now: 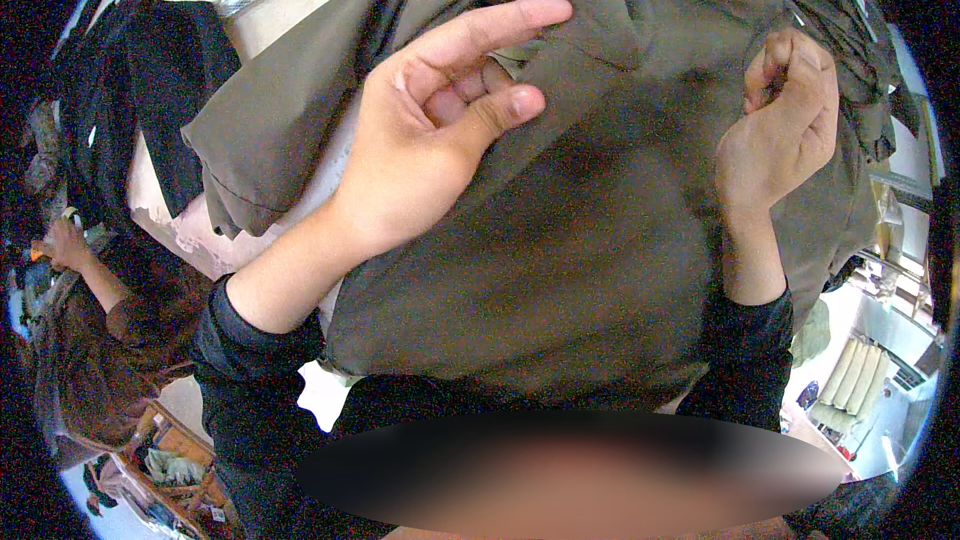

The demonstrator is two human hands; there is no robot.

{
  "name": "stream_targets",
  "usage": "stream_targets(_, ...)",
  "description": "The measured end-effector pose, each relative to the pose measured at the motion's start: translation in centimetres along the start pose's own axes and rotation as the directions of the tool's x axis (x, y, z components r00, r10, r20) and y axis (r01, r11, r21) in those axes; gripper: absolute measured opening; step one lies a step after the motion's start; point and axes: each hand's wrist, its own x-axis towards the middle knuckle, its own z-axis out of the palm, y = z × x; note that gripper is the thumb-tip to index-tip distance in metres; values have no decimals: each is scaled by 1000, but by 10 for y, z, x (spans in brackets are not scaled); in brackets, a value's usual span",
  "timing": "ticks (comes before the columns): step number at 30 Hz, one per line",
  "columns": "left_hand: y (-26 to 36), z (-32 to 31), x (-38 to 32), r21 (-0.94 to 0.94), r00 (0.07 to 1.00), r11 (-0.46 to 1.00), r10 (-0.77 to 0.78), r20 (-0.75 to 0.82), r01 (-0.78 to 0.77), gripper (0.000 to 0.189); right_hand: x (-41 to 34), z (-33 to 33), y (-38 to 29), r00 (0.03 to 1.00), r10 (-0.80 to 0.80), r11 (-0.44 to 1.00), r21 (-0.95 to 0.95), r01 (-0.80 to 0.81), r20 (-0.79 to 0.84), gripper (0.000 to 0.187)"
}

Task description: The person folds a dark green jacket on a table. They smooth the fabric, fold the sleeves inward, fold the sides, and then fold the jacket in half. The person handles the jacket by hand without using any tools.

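Note:
A large piece of dark olive-brown fabric (540,300) spreads before me in folds, over a pale surface. Over its upper left part is my left hand (427,120), index finger stretched out, thumb apart from it and the other fingers curled; nothing shows in its grasp. At the right, my right hand (787,105) is curled above the same fabric, thumb against the bent index finger. A fine dark line, perhaps thread, curves near these fingertips; whether they pinch it or the cloth cannot be made out.
Black fabric (150,90) hangs at the upper left. Beyond it at the far left, another person's hand (67,244) is raised. A wooden crate (180,439) with cloth in it stands at the lower left. Bundled pale fabric (851,382) lies at the lower right.

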Motion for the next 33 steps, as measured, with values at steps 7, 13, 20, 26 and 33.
stream_targets(7,23,-4,-14,526,898,771,438,-29,-359,41,-1,-52,-33,952,-237,956,-130,264,191,32)
stream_targets(13,24,20,-145,889,923,311,-81,377,-336,68,-105,-189,-139,804,488,335,-924,186,339,64)
stream_targets(20,-12,21,-110,956,960,93,-15,279,-277,76,-188,-246,-107,798,603,2,-1000,-8,-5,63)
stream_targets(26,-5,23,-136,990,988,-9,63,139,-139,66,-223,-260,-131,824,564,-27,-998,-53,-59,62)
stream_targets(33,-48,-8,-137,958,942,63,208,262,-280,62,-238,-297,-104,893,449,-24,-1000,-14,-23,62)
